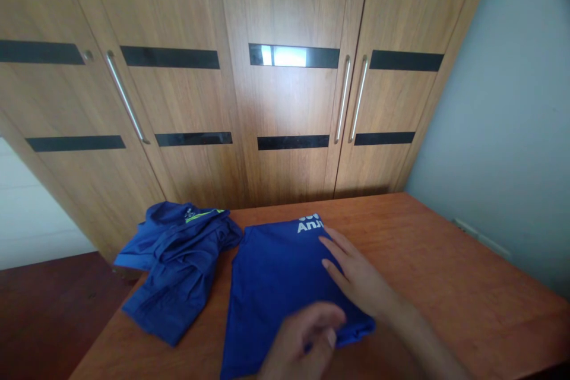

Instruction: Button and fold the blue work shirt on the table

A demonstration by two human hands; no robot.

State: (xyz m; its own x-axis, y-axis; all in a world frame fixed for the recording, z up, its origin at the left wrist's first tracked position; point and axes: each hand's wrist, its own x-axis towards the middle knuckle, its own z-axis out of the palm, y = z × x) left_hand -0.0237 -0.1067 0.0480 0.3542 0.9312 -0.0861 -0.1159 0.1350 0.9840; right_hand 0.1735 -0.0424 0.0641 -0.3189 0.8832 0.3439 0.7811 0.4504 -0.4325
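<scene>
A blue garment [276,273] lies folded on the wooden table, with white lettering at its far right corner. My right hand [356,276] is over its right side, fingers stretched out and spread, the tips at the cloth near the lettering. Lower down, my left hand [307,338] is above the near part of the garment. Its fingers curl loosely and blue shows in the gap beside the thumb; I see no cloth gripped in it. Left of the folded garment lies a crumpled dark blue garment [182,267] with a yellow-green stripe.
The reddish-brown table top [445,285] reaches right toward a pale wall [503,130]. Behind it stands a tall wooden wardrobe [289,101] with metal handles and black strips. Dark red floor [57,309] shows at the lower left.
</scene>
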